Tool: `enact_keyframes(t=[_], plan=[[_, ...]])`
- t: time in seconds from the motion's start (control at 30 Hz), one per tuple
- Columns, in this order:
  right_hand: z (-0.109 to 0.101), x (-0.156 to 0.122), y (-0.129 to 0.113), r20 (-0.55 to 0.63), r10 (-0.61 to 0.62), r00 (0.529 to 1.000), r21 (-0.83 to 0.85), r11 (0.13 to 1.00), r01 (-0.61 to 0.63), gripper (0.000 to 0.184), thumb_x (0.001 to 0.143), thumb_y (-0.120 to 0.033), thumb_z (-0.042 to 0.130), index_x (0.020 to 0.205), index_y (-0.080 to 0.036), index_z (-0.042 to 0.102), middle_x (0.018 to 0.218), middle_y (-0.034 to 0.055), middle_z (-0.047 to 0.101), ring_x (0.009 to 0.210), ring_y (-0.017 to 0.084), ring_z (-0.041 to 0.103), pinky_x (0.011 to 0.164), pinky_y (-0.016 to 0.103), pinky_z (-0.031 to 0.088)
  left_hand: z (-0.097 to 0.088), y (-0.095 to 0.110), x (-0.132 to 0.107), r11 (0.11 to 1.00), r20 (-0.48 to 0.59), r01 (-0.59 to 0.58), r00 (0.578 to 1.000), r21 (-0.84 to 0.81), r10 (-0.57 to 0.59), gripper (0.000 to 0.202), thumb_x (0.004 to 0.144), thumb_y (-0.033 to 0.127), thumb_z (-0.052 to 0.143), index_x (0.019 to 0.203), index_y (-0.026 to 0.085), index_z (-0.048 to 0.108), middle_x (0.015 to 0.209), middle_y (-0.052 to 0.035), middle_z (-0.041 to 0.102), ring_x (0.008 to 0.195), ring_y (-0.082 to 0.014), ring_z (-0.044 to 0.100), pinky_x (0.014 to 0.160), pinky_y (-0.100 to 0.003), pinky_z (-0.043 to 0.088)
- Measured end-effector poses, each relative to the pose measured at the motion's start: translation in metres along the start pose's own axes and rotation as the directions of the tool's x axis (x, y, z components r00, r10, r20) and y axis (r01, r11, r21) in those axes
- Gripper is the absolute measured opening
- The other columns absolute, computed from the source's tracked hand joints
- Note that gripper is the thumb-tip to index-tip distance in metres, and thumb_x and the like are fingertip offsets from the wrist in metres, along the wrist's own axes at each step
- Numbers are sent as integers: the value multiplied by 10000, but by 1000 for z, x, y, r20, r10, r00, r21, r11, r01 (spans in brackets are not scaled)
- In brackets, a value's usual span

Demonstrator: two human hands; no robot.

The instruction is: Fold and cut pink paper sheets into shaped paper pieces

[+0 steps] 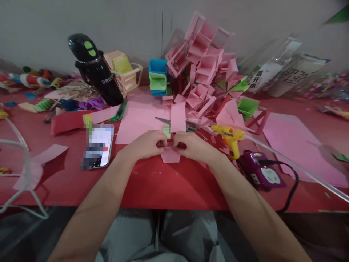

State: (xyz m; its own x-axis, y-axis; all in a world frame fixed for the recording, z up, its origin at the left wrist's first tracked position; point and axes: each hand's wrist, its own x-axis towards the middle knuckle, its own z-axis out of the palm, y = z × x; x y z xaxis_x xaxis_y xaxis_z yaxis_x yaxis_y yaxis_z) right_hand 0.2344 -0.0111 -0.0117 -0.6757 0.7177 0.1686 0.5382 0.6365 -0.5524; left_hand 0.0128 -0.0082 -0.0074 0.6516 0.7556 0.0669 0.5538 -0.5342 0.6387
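Note:
A small piece of pink paper (170, 156) is pinched between my two hands near the middle of the red table. My left hand (152, 142) has its fingers closed on the paper's left side. On the right side, my right hand (191, 144) grips the same piece, fingers curled in. Just beyond them lie a pink paper strip (178, 116) and a pair of scissors (192, 126), partly covered by the strip. A bit of green paper (166, 131) shows beside my left fingertips.
A yellow glue gun (230, 138) and a purple power socket (263, 171) with cables lie right. Folded pink paper chairs (204, 65) are heaped at the back. A phone (99, 147), a box cutter (120, 111) and a black bottle (99, 74) are left. Pink sheets (300, 145) lie far right.

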Motion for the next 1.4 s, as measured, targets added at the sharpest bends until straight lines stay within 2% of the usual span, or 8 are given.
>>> enact_keyframes(t=[0.17,0.5,0.67,0.73,0.8,1.03,1.17,1.4], plan=[[0,-2,-4,31,-11,999,-45,999,12,163,803,-22,588,780,-176,636,859,40,627,810,164,590,747,273,443,0,0,0,1000,6,-6,1000,21,6,131,689,70,552,677,188,608,726,-5,615,686,-153,540,638,-278,398],[-6,-6,0,99,-20,995,4,1000,19,190,770,-34,609,771,-188,720,972,65,662,899,194,646,844,340,508,-4,-1,-2,1000,10,-8,1000,11,8,195,772,85,587,755,204,740,826,-37,676,763,-170,610,724,-301,456],[-6,-7,5,107,-26,994,12,1000,24,199,783,-71,632,806,-218,764,1022,60,673,946,203,647,865,361,515,-4,3,-4,997,0,16,1000,69,-16,99,796,211,642,749,206,729,859,-45,657,752,-177,590,701,-312,443],[-7,-8,5,100,-16,995,11,1000,15,190,794,-92,641,816,-227,772,1046,59,676,962,204,648,863,360,517,-2,5,-2,996,-40,21,999,90,-17,187,846,275,620,687,194,678,809,-44,628,720,-172,562,680,-317,421],[-7,-9,4,100,-20,995,10,1000,19,186,800,-97,643,812,-229,773,1041,58,680,962,205,648,866,363,514,3,5,1,994,-77,36,997,99,-28,269,890,306,584,652,188,627,766,-42,611,711,-173,545,666,-320,397],[-7,-7,5,50,-62,997,28,998,60,157,803,-113,654,838,-214,770,986,66,712,909,204,660,848,358,512,12,-3,2,978,-29,179,983,-103,-183,53,813,224,620,831,200,663,768,-20,655,652,-154,544,619,-291,398],[-4,-5,6,-22,-17,1000,46,999,18,114,825,-150,653,890,-186,739,903,62,726,843,193,661,799,330,504,11,-3,1,975,-20,189,981,-115,-192,99,784,163,583,834,196,663,751,-17,658,638,-148,558,613,-283,402],[0,-1,4,-2,42,999,-17,999,-42,152,817,-73,660,868,-190,742,884,53,684,839,185,635,781,310,476,5,3,-1,980,2,170,985,-101,-171,97,791,261,655,851,191,682,794,-41,668,656,-163,565,595,-283,391]])
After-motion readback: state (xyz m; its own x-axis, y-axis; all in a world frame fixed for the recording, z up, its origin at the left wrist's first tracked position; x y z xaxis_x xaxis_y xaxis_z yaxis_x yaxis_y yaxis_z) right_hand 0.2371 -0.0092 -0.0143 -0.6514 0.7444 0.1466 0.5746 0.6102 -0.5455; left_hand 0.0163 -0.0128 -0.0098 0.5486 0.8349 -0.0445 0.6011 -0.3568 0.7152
